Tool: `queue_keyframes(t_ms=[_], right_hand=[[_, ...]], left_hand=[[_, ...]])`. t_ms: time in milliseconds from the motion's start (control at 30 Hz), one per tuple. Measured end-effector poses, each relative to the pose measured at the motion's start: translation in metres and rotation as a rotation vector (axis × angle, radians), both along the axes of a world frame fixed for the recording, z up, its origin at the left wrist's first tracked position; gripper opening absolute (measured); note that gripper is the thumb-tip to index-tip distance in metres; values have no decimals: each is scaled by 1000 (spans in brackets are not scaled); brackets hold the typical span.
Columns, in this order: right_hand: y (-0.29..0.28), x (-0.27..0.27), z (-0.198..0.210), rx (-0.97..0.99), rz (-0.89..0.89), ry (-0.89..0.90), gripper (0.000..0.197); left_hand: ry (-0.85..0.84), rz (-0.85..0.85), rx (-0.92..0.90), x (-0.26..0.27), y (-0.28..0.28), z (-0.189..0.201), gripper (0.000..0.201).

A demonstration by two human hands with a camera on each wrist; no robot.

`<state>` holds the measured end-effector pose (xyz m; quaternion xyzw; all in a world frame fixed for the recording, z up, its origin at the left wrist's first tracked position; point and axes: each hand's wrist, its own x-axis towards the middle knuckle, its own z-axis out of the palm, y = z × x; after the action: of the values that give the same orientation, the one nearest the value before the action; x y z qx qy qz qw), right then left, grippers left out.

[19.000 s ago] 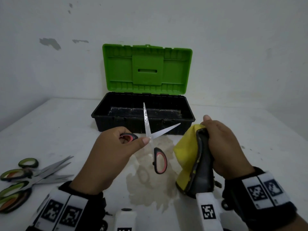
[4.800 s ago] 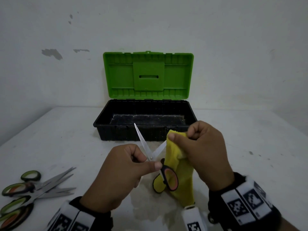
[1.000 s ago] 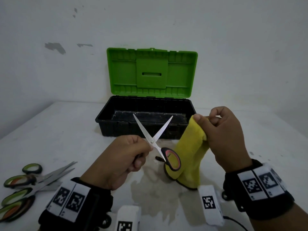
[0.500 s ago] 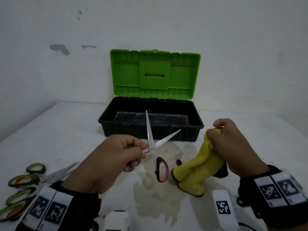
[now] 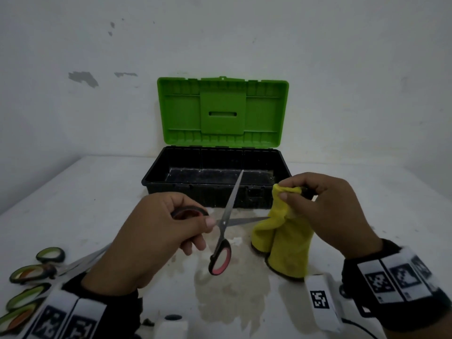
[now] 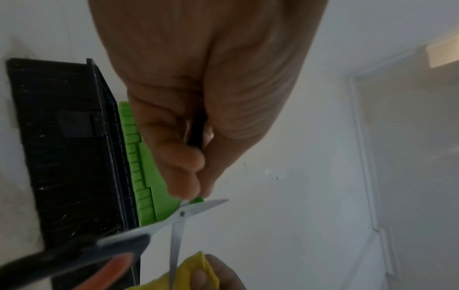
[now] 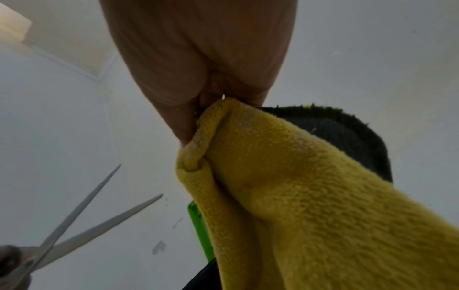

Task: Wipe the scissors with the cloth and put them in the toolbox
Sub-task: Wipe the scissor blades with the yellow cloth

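My left hand [image 5: 168,231] grips one handle of the red-and-black scissors [image 5: 226,226], blades spread wide apart. One blade points up toward the toolbox [image 5: 217,177], the other points right at the yellow cloth [image 5: 286,243]. My right hand [image 5: 325,206] pinches the cloth's top corner, and the cloth hangs down with its lower end on the table. The blade tip lies at the cloth's left edge. In the left wrist view the scissors [image 6: 174,221] cross below my fingers [image 6: 183,172]. The right wrist view shows the cloth [image 7: 298,196] bunched under my fingers, with the blades [image 7: 94,217] to the left.
The toolbox stands open at the back of the white table [image 5: 367,192], green lid [image 5: 222,113] upright, black tray bare inside. Several green-handled scissors [image 5: 34,272] lie at the front left. A wet stain [image 5: 230,294] spreads on the table below my hands.
My right hand has lifted the cloth from a low crumpled heap and brought it up beside the right-pointing blade. The scissors have tilted, the upper blade now leaning right.
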<state>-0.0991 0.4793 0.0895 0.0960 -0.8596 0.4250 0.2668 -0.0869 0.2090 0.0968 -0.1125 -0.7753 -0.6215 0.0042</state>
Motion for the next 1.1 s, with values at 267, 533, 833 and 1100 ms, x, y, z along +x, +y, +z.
queue_keyframes(t_ms=[267,533,833,1100], right_hand=[[-19,12,6,0,270,-124,23],[-47,30,-5,126,357,-114,22],[-71,34,-15,185,267,-20,10],[-71,24,-21,83,146,59,8]], left_hand=[[-146,152,321,-1,22,-23,30],[-131,227,285,4,40,-30,39],[108,272,153,5,45,-31,36],[-102,237,255,12,51,-26,25]])
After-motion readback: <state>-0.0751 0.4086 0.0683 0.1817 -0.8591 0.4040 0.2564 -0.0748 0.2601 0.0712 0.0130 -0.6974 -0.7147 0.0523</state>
